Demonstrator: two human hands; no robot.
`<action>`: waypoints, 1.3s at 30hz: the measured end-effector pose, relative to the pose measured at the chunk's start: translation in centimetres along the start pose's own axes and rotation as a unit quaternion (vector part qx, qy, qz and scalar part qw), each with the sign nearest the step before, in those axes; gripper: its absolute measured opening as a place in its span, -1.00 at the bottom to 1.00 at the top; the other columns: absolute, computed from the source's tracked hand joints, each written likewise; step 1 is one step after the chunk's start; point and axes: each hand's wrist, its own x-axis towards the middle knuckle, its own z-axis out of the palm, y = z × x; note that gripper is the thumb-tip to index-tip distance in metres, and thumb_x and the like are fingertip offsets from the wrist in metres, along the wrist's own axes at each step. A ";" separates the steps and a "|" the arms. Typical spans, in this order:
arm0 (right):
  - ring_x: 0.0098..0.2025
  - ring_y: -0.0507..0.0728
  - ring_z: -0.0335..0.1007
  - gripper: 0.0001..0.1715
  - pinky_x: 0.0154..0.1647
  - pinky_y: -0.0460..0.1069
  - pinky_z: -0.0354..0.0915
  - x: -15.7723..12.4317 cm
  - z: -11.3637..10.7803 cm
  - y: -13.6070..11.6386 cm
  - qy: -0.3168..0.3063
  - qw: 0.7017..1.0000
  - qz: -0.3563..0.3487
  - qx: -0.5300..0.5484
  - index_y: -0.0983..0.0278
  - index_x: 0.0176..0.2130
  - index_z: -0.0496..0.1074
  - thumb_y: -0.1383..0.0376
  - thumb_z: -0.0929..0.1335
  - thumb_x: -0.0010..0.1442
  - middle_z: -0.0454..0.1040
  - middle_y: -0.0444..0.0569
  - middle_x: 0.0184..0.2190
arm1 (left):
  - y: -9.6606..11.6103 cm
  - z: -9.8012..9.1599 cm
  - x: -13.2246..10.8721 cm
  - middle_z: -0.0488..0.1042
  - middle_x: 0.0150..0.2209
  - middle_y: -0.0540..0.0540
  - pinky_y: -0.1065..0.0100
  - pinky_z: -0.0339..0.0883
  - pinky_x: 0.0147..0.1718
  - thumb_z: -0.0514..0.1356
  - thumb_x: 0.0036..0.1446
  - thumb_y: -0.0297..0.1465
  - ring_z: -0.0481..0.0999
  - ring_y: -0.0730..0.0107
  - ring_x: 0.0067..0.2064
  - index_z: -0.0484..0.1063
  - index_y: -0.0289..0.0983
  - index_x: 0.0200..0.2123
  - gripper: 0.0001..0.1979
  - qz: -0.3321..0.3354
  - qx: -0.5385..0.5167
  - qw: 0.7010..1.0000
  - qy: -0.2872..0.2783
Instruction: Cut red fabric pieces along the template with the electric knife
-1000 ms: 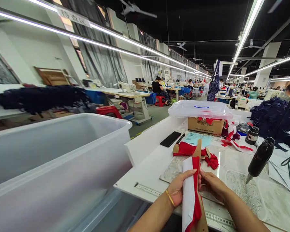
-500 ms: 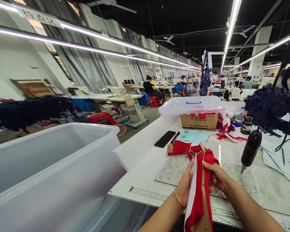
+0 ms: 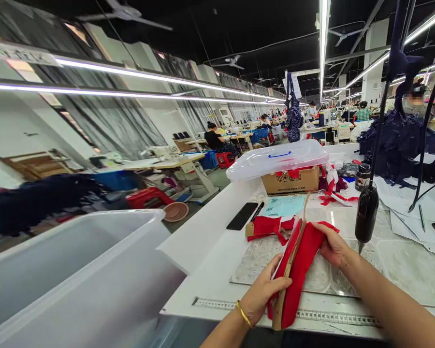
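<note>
Head view, my two bare hands over the white desk. My left hand, one gold bangle on the wrist, is curled round the lower end of a red fabric piece folded over a long cardboard template. My right hand pinches the upper end between thumb and fingers. The piece is held above a speckled stone mat, and a second red fabric piece lies on the mat just beyond it.

Compared with the frame half a second back, the held piece tilts across my body instead of standing nearly upright, and far less white lining shows.

Only legible writing: "MEAS:" on the one cardboard box; its digits are too blurred to read. The numbers on the one tape measure along the desk edge are too small as well.

Counted on the desk: one black phone, one pen, one pale blue sheet, one clear plastic box on the carton. One translucent bin stands left of me.
</note>
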 end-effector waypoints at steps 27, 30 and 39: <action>-0.17 0.22 0.53 -0.52 -0.06 0.11 0.48 3.9 -7.8 -2.8 0.164 0.950 -0.249 -0.089 0.23 -0.31 0.60 0.14 0.63 -0.28 0.62 -0.05 -0.30 | 14.8 0.4 18.7 0.62 -0.08 -0.04 0.26 0.39 -0.04 0.39 -0.10 -0.30 0.53 0.05 -0.01 0.54 -0.31 -0.01 -0.48 0.136 0.472 0.864 -0.111; -0.12 0.22 0.54 -0.49 -0.03 0.12 0.47 4.2 -7.9 -2.6 0.143 0.949 -0.252 -0.128 0.22 -0.21 0.59 0.11 0.60 -0.19 0.62 -0.02 -0.21 | 16.3 0.3 21.7 0.63 -0.12 -0.02 0.31 0.42 -0.16 0.40 -0.06 -0.30 0.57 0.11 -0.10 0.54 -0.29 0.00 -0.50 0.100 0.516 0.841 -0.131; -0.14 0.23 0.49 -0.78 0.06 0.19 0.39 4.5 -8.1 -1.6 0.108 0.904 -0.277 -0.307 0.21 -0.35 0.56 0.28 0.46 -0.13 0.56 0.00 -0.26 | 14.0 -3.0 26.7 0.50 -0.02 -0.11 0.12 0.51 -0.10 0.24 0.32 -0.22 0.55 0.15 -0.06 0.46 -0.33 0.00 -0.68 0.012 0.641 0.753 -0.150</action>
